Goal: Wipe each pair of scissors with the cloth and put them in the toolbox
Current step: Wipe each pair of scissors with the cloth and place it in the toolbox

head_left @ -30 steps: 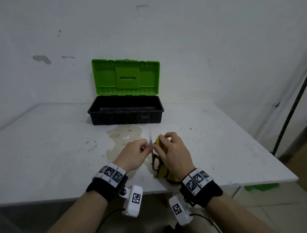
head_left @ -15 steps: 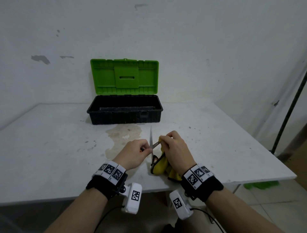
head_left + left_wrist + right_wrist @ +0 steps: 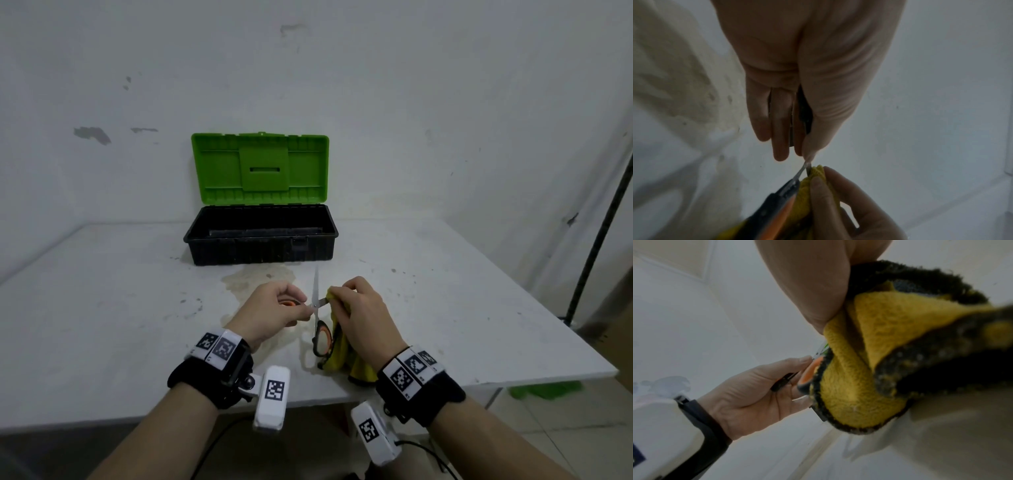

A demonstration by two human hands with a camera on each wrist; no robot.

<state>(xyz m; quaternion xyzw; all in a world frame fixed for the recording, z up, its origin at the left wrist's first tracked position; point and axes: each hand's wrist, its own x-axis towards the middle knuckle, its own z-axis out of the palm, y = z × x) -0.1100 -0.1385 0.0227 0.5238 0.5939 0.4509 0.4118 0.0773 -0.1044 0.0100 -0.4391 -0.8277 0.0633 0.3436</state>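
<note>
Scissors (image 3: 317, 305) | blades spread, over table, before empty open toolbox (image 3: 260, 236) | left hand (image 3: 274, 310) pinches pivot and handle | right hand (image 3: 359, 315) pinches cloth (image 3: 337, 353) round one blade | step: wiping | next, likely: wipe other blade, close, box.

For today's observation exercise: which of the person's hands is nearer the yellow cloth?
Right. The right hand grips the yellow cloth; the left hand holds the scissors beside it.

L hand (image 3: 274, 310): fingers curled, thumb and index pinching scissors (image 3: 317, 305) at pivot. R hand (image 3: 363, 315): fingertips pinching cloth (image 3: 339, 349) onto blade. Both forearms extended fwd, wrists banded.
</note>
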